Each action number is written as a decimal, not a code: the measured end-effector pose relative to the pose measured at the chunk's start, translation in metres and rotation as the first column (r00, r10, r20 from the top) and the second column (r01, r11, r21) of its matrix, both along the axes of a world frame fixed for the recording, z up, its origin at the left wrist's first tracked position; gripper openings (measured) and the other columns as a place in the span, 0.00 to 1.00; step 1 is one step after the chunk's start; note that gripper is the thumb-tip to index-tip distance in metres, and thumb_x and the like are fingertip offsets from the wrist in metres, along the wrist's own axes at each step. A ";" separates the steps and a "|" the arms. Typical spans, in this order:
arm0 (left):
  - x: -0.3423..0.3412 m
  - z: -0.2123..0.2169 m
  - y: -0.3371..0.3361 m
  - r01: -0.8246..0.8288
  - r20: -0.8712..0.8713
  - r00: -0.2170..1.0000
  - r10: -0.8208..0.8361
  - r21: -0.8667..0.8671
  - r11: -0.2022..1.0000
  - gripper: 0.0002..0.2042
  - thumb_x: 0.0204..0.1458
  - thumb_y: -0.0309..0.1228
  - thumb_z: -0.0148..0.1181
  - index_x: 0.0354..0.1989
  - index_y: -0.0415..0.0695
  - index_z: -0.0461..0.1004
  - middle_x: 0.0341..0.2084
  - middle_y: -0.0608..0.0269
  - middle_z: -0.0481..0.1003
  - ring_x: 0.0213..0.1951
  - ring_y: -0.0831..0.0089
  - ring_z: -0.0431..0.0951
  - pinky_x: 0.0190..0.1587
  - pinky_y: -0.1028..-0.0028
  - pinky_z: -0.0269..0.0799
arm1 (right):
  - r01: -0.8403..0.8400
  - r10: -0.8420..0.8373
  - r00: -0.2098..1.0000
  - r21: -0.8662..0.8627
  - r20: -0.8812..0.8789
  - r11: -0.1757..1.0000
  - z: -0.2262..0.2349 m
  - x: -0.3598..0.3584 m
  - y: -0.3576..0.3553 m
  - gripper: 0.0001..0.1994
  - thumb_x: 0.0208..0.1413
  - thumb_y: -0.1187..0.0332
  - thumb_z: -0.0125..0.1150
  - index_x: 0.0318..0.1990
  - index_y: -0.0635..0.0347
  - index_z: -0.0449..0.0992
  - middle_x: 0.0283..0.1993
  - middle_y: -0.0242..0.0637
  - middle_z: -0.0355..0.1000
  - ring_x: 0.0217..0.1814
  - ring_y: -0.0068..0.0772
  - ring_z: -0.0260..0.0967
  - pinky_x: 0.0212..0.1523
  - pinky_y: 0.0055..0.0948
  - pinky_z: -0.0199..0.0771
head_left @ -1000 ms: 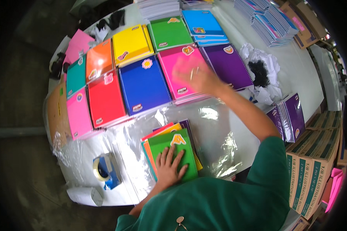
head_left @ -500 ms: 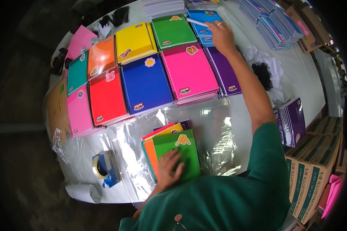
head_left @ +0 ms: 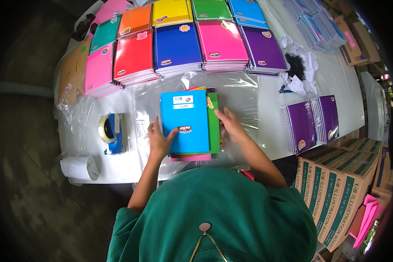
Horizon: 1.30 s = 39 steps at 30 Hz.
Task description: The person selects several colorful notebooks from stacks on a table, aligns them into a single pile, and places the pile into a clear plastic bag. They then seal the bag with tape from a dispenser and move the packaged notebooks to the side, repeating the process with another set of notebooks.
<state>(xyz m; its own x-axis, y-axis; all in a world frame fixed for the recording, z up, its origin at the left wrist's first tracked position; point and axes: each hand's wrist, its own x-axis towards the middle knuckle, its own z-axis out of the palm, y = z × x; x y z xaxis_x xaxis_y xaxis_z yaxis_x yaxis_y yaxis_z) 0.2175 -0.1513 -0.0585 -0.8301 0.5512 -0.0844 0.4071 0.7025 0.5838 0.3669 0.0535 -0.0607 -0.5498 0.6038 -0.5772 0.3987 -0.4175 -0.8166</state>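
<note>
A light-blue spiral notebook (head_left: 185, 120), back cover up with a white label, tops a loose pile before me. Beneath it a green notebook (head_left: 213, 131) sticks out on the right, and a pink notebook edge (head_left: 196, 157) shows below. My left hand (head_left: 159, 139) is at the pile's left side, fingers apart, its thumb over the blue cover. Along the right edge, my right hand (head_left: 231, 124) rests its fingertips by the green notebook, fingers partly spread. Clear plastic sheeting (head_left: 244, 94) lies under the pile.
Two rows of notebook stacks, including a dark blue stack (head_left: 178, 48), span the table's far side. A tape dispenser (head_left: 114, 133) and white roll (head_left: 79, 168) stand left. Purple notebooks (head_left: 299, 124) and crumpled paper (head_left: 310, 72) lie right; cartons (head_left: 332, 192) stand beside the table.
My right hand has come back from the far light-blue stack to the near pile. A light-blue notebook now covers the green one. My left hand has moved off the green cover to the pile's left edge.
</note>
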 end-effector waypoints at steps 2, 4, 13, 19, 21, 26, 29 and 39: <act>-0.002 -0.020 -0.003 0.008 0.301 0.953 -0.045 0.122 0.992 0.43 0.40 0.41 0.67 0.60 0.30 0.49 0.50 0.35 0.60 0.54 0.48 0.62 0.54 0.61 0.61 | 0.027 -0.026 1.000 -0.084 0.012 0.996 -0.027 -0.004 0.005 0.39 0.46 0.52 0.64 0.57 0.75 0.57 0.53 0.52 0.64 0.56 0.38 0.63 0.55 0.33 0.62; 0.004 -0.015 0.001 -0.007 0.405 0.912 -0.059 0.160 0.987 0.45 0.39 0.39 0.67 0.60 0.29 0.47 0.52 0.34 0.58 0.57 0.47 0.60 0.56 0.60 0.60 | 0.009 -0.022 0.998 -0.252 -0.052 0.968 -0.024 -0.005 0.009 0.38 0.44 0.53 0.67 0.54 0.76 0.60 0.51 0.53 0.66 0.52 0.39 0.65 0.51 0.33 0.66; 0.024 0.021 -0.013 -0.201 0.539 0.829 -0.151 0.537 0.819 0.42 0.39 0.39 0.67 0.58 0.32 0.51 0.49 0.45 0.64 0.50 0.58 0.66 0.55 0.65 0.61 | -0.039 0.098 0.887 0.139 -0.451 0.990 0.032 0.010 -0.055 0.34 0.34 0.70 0.71 0.53 0.64 0.63 0.45 0.40 0.69 0.47 0.35 0.68 0.50 0.33 0.67; 0.024 0.055 -0.042 -0.084 0.498 0.701 -0.511 0.769 0.634 0.56 0.31 0.46 0.72 0.65 0.43 0.38 0.59 0.50 0.52 0.59 0.59 0.57 0.58 0.61 0.57 | -0.021 0.198 0.695 0.256 -0.691 0.966 0.049 0.051 -0.065 0.49 0.27 0.67 0.76 0.60 0.62 0.52 0.54 0.40 0.61 0.57 0.34 0.60 0.58 0.33 0.58; 0.028 0.043 -0.036 0.062 0.349 0.783 -0.516 0.781 0.622 0.59 0.28 0.47 0.74 0.65 0.42 0.38 0.60 0.51 0.51 0.60 0.58 0.57 0.59 0.60 0.56 | 0.051 0.258 0.706 0.411 -0.659 0.910 0.035 0.053 -0.066 0.49 0.25 0.64 0.78 0.59 0.63 0.53 0.52 0.39 0.62 0.56 0.34 0.61 0.58 0.33 0.59; 0.044 0.041 -0.018 0.075 0.357 0.797 -0.487 0.743 0.666 0.54 0.25 0.50 0.74 0.60 0.39 0.48 0.50 0.53 0.59 0.54 0.62 0.62 0.55 0.63 0.59 | 0.062 0.361 0.831 0.714 -0.424 0.697 0.022 0.050 -0.065 0.54 0.22 0.51 0.79 0.59 0.62 0.53 0.52 0.40 0.63 0.55 0.35 0.61 0.58 0.34 0.59; 0.042 0.044 -0.016 0.016 0.342 0.786 -0.515 0.822 0.570 0.56 0.23 0.56 0.73 0.60 0.39 0.48 0.51 0.52 0.59 0.53 0.62 0.62 0.55 0.65 0.59 | 0.316 0.113 0.692 0.440 -0.713 0.841 0.042 0.039 -0.063 0.57 0.17 0.43 0.77 0.57 0.63 0.54 0.50 0.39 0.63 0.53 0.33 0.62 0.55 0.32 0.60; 0.050 0.024 0.001 0.096 0.124 0.902 -0.414 0.877 0.471 0.52 0.30 0.62 0.66 0.57 0.34 0.56 0.52 0.47 0.65 0.53 0.60 0.67 0.55 0.65 0.62 | 0.259 0.080 0.699 0.355 -0.711 0.898 0.041 0.031 -0.062 0.57 0.17 0.37 0.74 0.57 0.64 0.59 0.50 0.38 0.64 0.52 0.29 0.62 0.54 0.29 0.62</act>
<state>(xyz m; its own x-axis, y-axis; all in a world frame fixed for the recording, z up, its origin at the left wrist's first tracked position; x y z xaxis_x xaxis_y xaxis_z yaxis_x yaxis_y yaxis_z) 0.2672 -0.1506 -0.0345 -0.6603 0.6690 0.3414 0.1880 -0.2928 0.9375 0.3983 -0.0085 -0.0193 -0.6130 0.7479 0.2548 -0.3738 0.0096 -0.9275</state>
